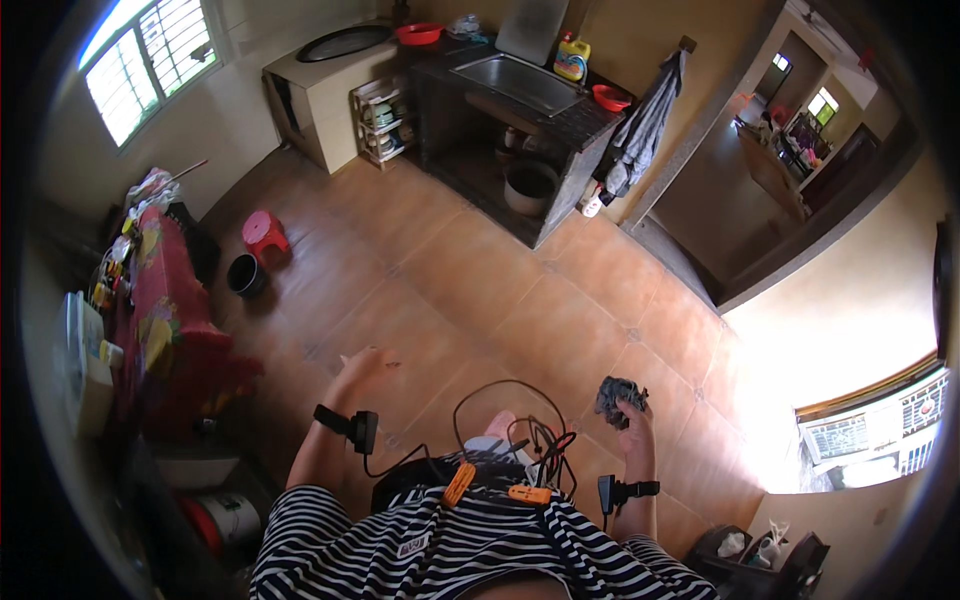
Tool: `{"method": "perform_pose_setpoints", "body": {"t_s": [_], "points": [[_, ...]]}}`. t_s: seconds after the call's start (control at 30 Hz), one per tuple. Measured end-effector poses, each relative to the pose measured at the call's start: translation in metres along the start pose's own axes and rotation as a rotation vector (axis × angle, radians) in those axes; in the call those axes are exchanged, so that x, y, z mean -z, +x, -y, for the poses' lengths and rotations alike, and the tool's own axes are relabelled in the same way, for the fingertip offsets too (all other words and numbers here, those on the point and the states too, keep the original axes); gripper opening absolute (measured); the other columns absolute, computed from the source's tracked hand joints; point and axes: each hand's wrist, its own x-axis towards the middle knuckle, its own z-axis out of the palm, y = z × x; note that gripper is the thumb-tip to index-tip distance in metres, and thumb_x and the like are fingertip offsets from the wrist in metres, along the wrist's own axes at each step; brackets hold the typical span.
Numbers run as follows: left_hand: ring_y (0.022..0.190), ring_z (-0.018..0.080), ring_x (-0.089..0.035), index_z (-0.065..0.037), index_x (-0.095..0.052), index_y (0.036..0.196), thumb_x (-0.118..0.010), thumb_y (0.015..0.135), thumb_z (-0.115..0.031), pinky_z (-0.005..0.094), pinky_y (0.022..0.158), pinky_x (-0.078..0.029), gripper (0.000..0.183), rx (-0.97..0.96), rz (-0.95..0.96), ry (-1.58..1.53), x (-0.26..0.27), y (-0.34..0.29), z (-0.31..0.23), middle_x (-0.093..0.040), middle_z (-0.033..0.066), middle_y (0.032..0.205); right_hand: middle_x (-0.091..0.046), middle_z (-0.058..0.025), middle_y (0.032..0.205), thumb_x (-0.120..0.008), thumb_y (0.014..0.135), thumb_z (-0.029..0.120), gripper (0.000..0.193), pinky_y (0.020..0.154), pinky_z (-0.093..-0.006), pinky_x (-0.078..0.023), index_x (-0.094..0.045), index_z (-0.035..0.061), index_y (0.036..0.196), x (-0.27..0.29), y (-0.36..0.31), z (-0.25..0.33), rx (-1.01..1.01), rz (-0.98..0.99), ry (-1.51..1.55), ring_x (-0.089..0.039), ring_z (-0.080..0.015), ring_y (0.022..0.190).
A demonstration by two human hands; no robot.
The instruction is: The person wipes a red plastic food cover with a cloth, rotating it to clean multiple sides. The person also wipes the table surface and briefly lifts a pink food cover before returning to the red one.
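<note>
My right hand (634,412) is closed around a crumpled dark grey cloth (618,394), held out over the orange tiled floor (520,300). My left hand (365,362) is stretched forward with its fingers spread and nothing in it. Both wrists carry black strapped devices, with cables running to my waist. I wear a black-and-white striped shirt.
A dark counter with a steel sink (520,80) stands at the far wall, with a yellow bottle (572,58) and red bowls on it. A red stool (264,233) and a black pot (246,274) sit left, by a red-covered table (165,300). A doorway (760,170) opens at right.
</note>
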Motion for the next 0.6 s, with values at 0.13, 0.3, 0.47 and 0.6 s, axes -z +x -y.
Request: {"method": "perform_pose_setpoints", "body": {"t_s": [0.13, 0.3, 0.47, 0.6], "points": [[0.095, 0.0392, -0.065, -0.008, -0.066, 0.104, -0.063, 0.092, -0.029, 0.0571, 0.08, -0.048, 0.025, -0.099, 0.038, 0.07, 0.008, 0.074, -0.047, -0.07, 0.0162, 0.101, -0.072, -0.0147, 0.104, -0.066, 0.086, -0.002, 0.037, 0.072, -0.0355, -0.061, -0.06, -0.0045, 0.122, 0.013, 0.061, 0.045, 0.021, 0.009, 0.071, -0.073, -0.0255, 0.086], [0.08, 0.0343, -0.065, -0.001, -0.062, 0.097, -0.061, 0.093, -0.021, 0.0418, 0.071, -0.049, 0.021, -0.208, 0.205, -0.007, 0.002, 0.155, -0.084, -0.068, 0.0213, 0.095, -0.072, -0.0144, 0.104, -0.066, 0.085, -0.001, 0.041, 0.071, -0.034, -0.061, -0.059, -0.0038, 0.125, 0.021, 0.144, 0.069, 0.018, 0.071, 0.024, -0.073, -0.0244, 0.084], [0.083, 0.0278, -0.068, 0.003, -0.063, 0.098, -0.062, 0.093, -0.017, 0.0386, 0.073, -0.051, 0.021, -0.263, 0.206, -0.028, 0.025, 0.228, -0.131, -0.069, 0.0203, 0.092, -0.071, -0.0147, 0.109, -0.065, 0.083, -0.003, 0.047, 0.072, -0.0338, -0.06, -0.058, -0.0023, 0.13, -0.011, 0.22, 0.089, -0.029, 0.127, -0.04, -0.072, -0.0233, 0.088], [0.091, 0.0274, -0.071, 0.004, -0.066, 0.106, -0.066, 0.093, -0.018, 0.0357, 0.08, -0.053, 0.026, -0.177, 0.196, 0.052, 0.049, 0.306, -0.161, -0.072, 0.0191, 0.101, -0.07, -0.0163, 0.111, -0.064, 0.083, -0.004, 0.046, 0.076, -0.0329, -0.058, -0.058, -0.005, 0.128, -0.044, 0.29, 0.103, -0.019, 0.138, -0.002, -0.072, -0.0246, 0.091]]}}
